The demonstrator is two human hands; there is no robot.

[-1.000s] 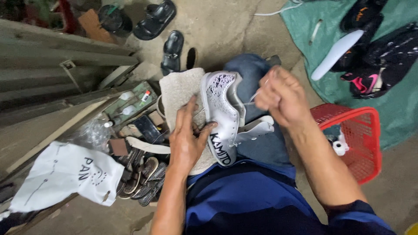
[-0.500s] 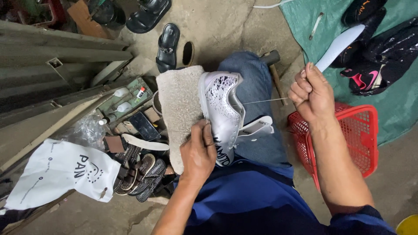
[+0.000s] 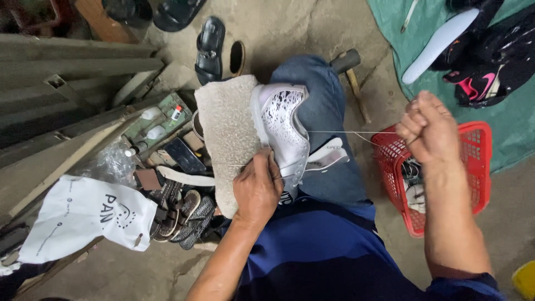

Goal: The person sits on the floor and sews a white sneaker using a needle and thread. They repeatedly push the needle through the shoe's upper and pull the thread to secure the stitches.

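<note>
Fingers of the left hand (image 3: 257,187) curl down and clamp over the near edge of a white speckled sneaker (image 3: 283,134), the forearm rising to it from below and pressing the shoe against the knee. The sneaker lies on its side across the blue-jeaned leg (image 3: 329,111), its pale rough sole (image 3: 225,136) turned up on the side away from the right hand. Out past the far side of the sneaker, the right hand (image 3: 428,128) is raised and balled tight into a fist, pinching a thin thread (image 3: 351,132) that runs taut and level from the fist back to the sneaker's upper. Just behind that fist, farther from the sneaker, stands a red plastic basket (image 3: 484,167). On the sole's side of the sneaker lie a white plastic bag (image 3: 83,214) and a heap of sandals (image 3: 181,214).
</note>
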